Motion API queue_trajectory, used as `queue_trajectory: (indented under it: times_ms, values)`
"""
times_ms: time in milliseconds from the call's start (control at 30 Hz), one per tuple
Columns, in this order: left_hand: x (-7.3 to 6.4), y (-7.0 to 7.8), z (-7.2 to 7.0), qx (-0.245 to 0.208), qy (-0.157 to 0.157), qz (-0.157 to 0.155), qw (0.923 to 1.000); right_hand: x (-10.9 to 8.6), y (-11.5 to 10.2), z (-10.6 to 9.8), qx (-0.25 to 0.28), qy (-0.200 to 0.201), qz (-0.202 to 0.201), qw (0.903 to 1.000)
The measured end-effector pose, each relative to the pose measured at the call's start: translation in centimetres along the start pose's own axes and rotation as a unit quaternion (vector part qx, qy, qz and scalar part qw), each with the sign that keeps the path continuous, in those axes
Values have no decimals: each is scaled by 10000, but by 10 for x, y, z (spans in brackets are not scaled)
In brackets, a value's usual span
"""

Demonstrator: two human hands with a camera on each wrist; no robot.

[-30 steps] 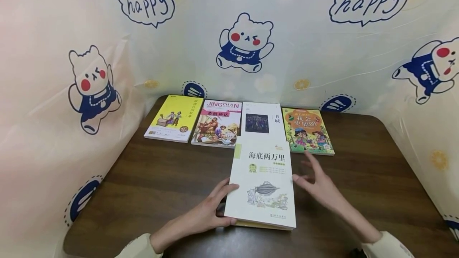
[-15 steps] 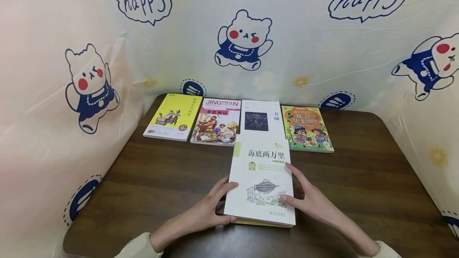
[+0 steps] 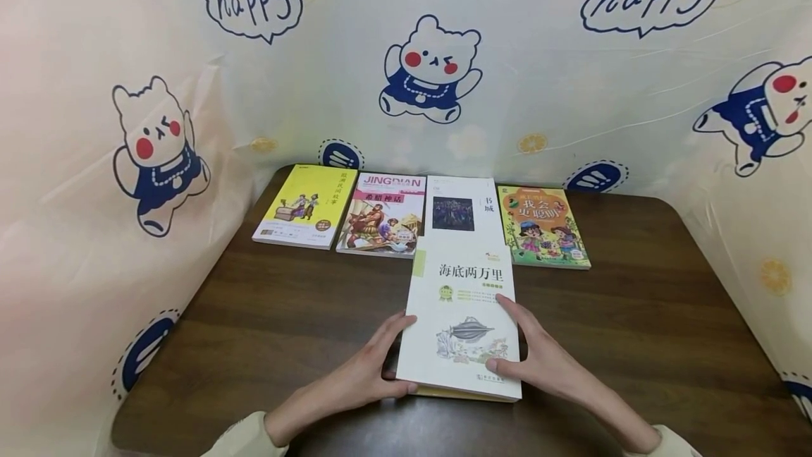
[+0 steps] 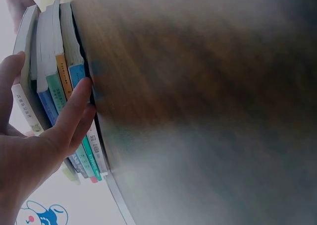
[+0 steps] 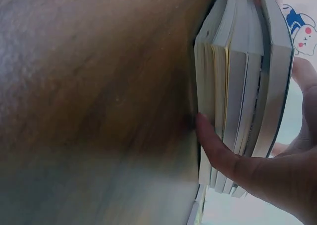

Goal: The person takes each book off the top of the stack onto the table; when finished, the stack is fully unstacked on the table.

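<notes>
A stack of several books stands on the table, topped by a white book (image 3: 459, 330) with an airship drawing. My left hand (image 3: 364, 372) holds the stack's left side, thumb at the near corner. In the left wrist view, coloured spines (image 4: 54, 86) lie behind its fingers (image 4: 74, 111), which reach down near the tabletop. My right hand (image 3: 548, 358) grips the right side, two fingertips on the white cover. The right wrist view shows another finger (image 5: 213, 140) along the page edges (image 5: 233, 76). The undersides of both hands are hidden in the head view.
Behind the stack lie a yellow book (image 3: 304, 206), a pink-topped book (image 3: 380, 214), a white book with a dark picture (image 3: 453, 214) and a green-orange book (image 3: 545, 228). A printed curtain (image 3: 507, 125) surrounds the dark wooden table (image 3: 273, 309).
My right hand has come in from the right onto the stack's cover and side, its fingertips shifting slightly inward. The left hand and stack stay nearly in place.
</notes>
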State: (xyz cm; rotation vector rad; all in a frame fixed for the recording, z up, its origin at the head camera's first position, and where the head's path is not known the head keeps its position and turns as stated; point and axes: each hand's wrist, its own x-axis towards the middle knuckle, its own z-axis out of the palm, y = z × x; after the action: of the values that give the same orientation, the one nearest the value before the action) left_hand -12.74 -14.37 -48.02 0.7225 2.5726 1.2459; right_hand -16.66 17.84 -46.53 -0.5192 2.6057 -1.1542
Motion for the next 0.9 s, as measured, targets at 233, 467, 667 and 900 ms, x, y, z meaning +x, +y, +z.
queue_trajectory:
  times_ms: [233, 467, 667, 900]
  values:
    - [1, 2, 0, -38, 78, -13, 10000, 1, 2, 2, 75, 82, -44, 9999]
    - [2, 2, 0, -56, 113, -161, 9998, 0, 2, -1, 149, -20, 159, 9998]
    - [3, 1, 1, -302, 41, -88, 9995, -1, 5, -4, 182, -54, 64, 9998]
    - [4, -1, 1, -525, -33, 69, 9986, -3, 9, -8, 258, -104, 135, 9995]
